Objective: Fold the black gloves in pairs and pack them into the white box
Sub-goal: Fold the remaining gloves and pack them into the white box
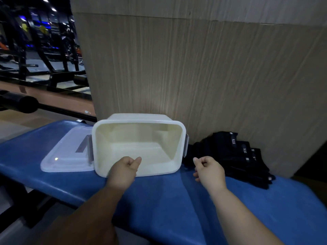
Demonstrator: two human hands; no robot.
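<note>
With the left hand (123, 169) and right hand (209, 169) curled and empty before the white box (141, 120), best take one matching pair from the black gloves (228, 156) piled just right of the box.

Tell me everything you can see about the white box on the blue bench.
The white box is a rectangular plastic-looking tub with rounded corners and a thick rim, open and empty. A grey latch hangs on each short side. It sits on the blue bench before the wooden panel, lid flat at its left, black gloves piled at its right. The left hand is over its near rim; contact unclear.
</note>
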